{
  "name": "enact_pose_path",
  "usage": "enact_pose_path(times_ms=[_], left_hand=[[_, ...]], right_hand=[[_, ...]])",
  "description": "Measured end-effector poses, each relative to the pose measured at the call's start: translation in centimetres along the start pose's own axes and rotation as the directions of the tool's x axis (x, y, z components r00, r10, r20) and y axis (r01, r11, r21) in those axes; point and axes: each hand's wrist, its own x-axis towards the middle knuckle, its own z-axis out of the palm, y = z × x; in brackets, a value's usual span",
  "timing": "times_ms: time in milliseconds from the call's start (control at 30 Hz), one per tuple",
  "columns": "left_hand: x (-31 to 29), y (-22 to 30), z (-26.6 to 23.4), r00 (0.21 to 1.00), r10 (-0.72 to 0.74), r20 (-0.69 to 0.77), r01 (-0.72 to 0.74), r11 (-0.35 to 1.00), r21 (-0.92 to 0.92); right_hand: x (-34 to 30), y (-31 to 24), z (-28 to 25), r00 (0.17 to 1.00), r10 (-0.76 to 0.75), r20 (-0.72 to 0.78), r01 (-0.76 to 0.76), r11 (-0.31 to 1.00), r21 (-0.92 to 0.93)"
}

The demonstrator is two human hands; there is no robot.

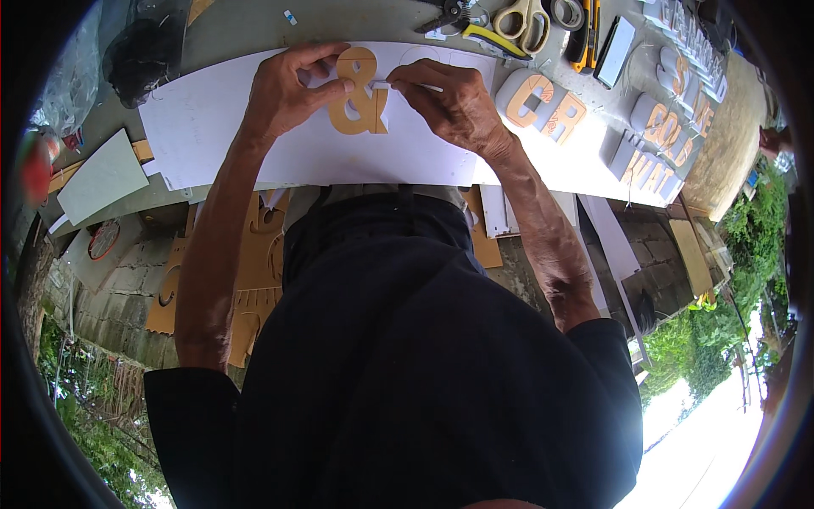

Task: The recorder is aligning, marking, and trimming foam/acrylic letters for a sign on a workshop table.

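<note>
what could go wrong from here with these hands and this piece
The tan ampersand-shaped piece might shift or slip: the left hand has it at its left edge, while the right hand pinches close to its other side. The white sheet reaches the person's waist, so leaning in could nudge it. The yellow-handled pliers lie near the right hand and could get knocked.

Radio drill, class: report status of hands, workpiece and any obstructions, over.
Left hand holding tan cut-out symbol; right hand by its right edge, contact unclear. White sheet beneath. Scissors beyond sheet, clear of both hands.
</note>
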Motion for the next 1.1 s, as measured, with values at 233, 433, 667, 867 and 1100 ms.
enact_pose_path(times_ms=[233,433,667,867,1100], left_hand=[[0.0,-0.4,0.2,1.000,0.014,-0.020,-0.014,1.000,-0.017],[0.0,-0.3,0.1,1.000,0.016,-0.010,-0.016,1.000,-0.019],[0.0,-0.3,0.2,1.000,0.006,-0.008,-0.006,1.000,-0.027],[-0.1,0.6,0.0,0.999,-0.051,-0.019,0.050,0.998,-0.032],[0.0,0.8,-0.2,0.999,-0.045,0.009,0.046,0.997,-0.064]], right_hand=[[0.5,-0.2,-0.3,0.994,0.029,0.103,-0.024,0.999,-0.046],[1.1,0.1,-0.7,0.987,-0.039,0.155,0.049,0.997,-0.059],[1.5,0.6,-1.0,0.997,-0.046,0.055,0.047,0.999,-0.013],[2.1,0.2,-2.0,0.980,0.163,-0.113,-0.160,0.986,0.039],[3.2,0.7,-1.1,0.980,0.189,-0.059,-0.184,0.980,0.078]])
